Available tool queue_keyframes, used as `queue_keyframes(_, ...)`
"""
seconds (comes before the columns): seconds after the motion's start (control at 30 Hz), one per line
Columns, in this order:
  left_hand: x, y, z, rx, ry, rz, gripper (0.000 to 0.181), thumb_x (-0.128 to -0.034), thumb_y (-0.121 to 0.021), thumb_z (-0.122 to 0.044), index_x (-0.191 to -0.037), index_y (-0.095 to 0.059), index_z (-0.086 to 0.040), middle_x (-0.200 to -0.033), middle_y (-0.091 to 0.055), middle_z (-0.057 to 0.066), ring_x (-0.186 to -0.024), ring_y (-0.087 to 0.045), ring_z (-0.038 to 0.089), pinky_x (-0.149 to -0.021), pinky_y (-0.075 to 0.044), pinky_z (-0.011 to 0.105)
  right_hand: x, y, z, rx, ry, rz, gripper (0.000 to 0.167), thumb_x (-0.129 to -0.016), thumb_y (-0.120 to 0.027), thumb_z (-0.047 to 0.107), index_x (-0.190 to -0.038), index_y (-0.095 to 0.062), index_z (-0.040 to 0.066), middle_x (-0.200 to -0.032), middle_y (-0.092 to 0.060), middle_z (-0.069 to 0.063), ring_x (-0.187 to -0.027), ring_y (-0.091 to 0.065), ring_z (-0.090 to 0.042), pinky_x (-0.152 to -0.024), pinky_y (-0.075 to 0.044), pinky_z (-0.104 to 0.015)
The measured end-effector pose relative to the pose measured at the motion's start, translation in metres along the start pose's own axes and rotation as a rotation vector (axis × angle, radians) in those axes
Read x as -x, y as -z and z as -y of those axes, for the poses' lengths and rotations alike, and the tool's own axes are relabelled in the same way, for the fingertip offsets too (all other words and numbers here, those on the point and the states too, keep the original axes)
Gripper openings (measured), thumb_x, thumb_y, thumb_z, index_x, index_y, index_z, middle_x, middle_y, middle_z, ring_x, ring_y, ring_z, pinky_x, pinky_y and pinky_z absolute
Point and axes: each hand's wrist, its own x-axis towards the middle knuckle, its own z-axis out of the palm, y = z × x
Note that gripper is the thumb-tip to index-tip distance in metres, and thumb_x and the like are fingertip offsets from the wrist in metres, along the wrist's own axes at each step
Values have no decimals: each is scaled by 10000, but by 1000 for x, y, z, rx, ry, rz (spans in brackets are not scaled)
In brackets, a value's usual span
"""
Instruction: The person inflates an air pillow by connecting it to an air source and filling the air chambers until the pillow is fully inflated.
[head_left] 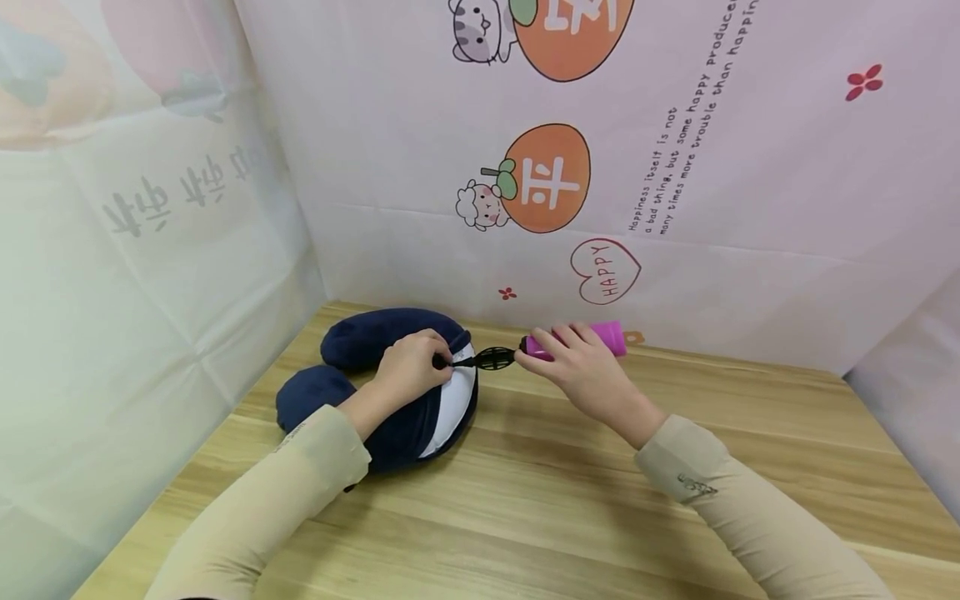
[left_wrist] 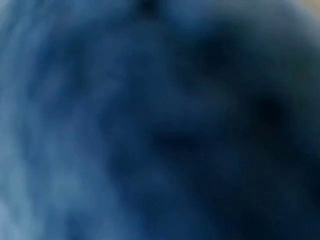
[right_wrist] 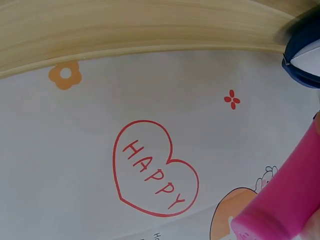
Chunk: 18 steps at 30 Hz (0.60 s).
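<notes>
A navy U-shaped neck pillow [head_left: 397,327] with a white panel [head_left: 456,398] lies on the table's left part. Over it, my left hand [head_left: 408,367] pinches the thin black end of a stem beside the white panel. From there the stem runs right into an oval black lattice piece [head_left: 495,358], which meets the black end of a pink cylinder [head_left: 611,337]. My right hand [head_left: 588,375] grips that cylinder, held nearly level; its exact kind cannot be told. In the right wrist view the pink cylinder [right_wrist: 285,195] shows at lower right. Blurred dark blue fabric [left_wrist: 125,125] fills the left wrist view.
The wooden table [head_left: 570,500] reaches back to a white printed cloth [head_left: 390,167] hanging behind it. Another cloth [head_left: 165,317] hangs along the left side. More cloth [head_left: 915,367] borders the right edge.
</notes>
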Motion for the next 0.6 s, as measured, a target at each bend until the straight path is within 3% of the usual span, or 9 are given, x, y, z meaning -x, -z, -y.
queue_keyframes(0.23,1,-2,-3,48,-5,3,79,-868,-790,-123,-947,-782,-116,-1134,-700,37,-909,-677,245,-762,-561,379,5,-3,-3,0,16,-46,535,-837,-835,47,-1310,-689,250,-1309,-615,-157,-1143,-567,-388,-958,-467,-527)
queue_keyframes(0.6,2,-3,-6,53,-7,18,99,-872,-800,-132,-968,-784,-114,-1139,-704,42,-905,-679,245,-771,-563,382,11,-8,-10,5,53,-103,539,-811,-813,-12,-1277,-703,235,-1325,-636,-163,-1161,-576,-385,-965,-476,-533)
